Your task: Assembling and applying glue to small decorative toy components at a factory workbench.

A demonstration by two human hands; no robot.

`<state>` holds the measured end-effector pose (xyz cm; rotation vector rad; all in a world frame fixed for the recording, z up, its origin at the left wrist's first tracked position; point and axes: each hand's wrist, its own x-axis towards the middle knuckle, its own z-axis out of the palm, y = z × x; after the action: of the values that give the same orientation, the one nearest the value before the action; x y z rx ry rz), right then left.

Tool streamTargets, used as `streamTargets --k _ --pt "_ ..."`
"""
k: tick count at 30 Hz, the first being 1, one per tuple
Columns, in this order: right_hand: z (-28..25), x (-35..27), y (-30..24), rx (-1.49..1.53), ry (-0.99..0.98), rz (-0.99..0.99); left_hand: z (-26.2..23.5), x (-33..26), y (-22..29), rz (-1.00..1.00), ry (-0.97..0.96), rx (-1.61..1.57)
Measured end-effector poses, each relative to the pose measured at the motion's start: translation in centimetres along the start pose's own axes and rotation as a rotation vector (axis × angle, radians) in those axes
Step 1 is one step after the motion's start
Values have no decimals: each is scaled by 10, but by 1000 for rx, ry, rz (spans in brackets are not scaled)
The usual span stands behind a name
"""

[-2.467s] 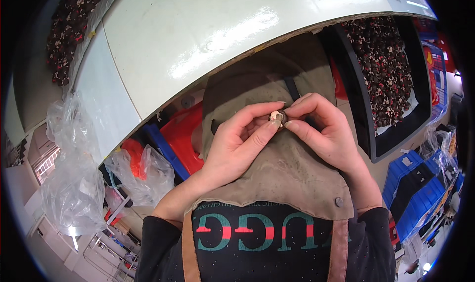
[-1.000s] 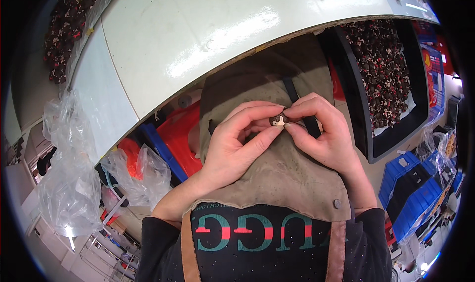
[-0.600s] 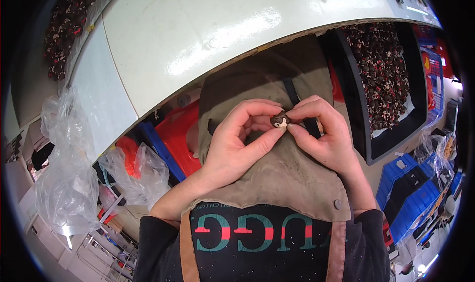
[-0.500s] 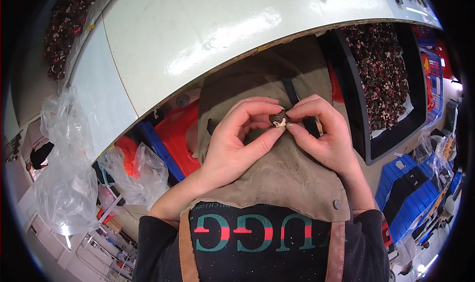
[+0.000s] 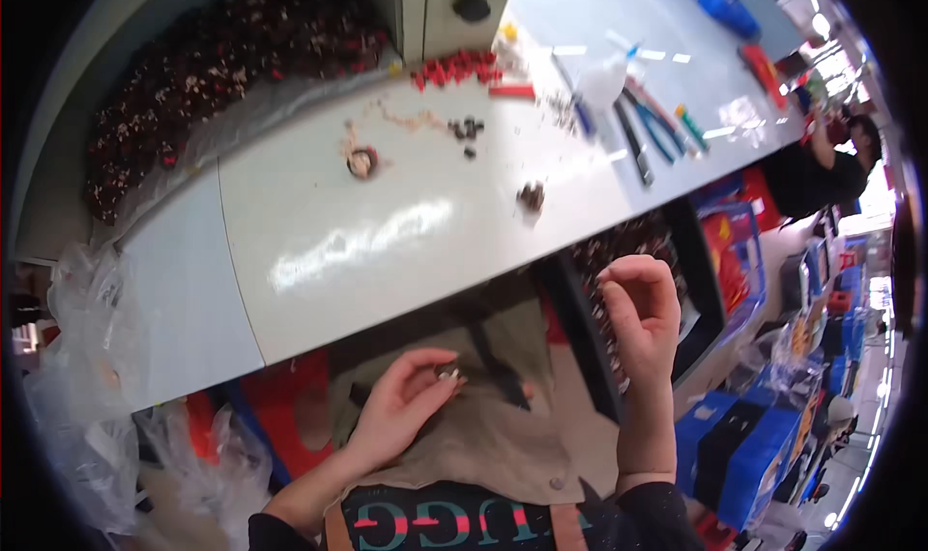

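Note:
Above my apron, my left hand pinches a small dark-brown piece with a pale part, between thumb and fingertips. My right hand is raised at the table's right-hand edge, over a black bin of dark, red and cream small pieces. Its thumb and forefinger are pressed together; whatever may be between them is too small to make out. The two hands are well apart.
On the white table lie a round dark piece with a cream middle, a brown cluster, red bits and pliers. A big dark heap fills the far left. Blue crates stand at right; another person is farther off.
My hands have separated. The right one has moved off the dark piece, up over the black bin; the left keeps the piece and has shifted lower. The view has swung, showing more tabletop.

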<state>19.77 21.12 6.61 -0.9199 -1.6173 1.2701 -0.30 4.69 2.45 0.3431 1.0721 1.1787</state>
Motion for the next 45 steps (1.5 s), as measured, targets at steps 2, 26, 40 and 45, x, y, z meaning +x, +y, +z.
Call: streamTargets --k 2,26,40,45 --pt "-6 27 -12 -83 67 -51 -4 -3 3 73 -4 -41" --pt "15 124 -16 -393 -76 -181 -49 -26 9 169 -118 -275" --pt "44 -7 -37 -697 -659 -326 -40 -25 4 244 -127 -131" --pt "45 -7 -34 -723 -684 -369 -38 -24 3 321 -125 -82"
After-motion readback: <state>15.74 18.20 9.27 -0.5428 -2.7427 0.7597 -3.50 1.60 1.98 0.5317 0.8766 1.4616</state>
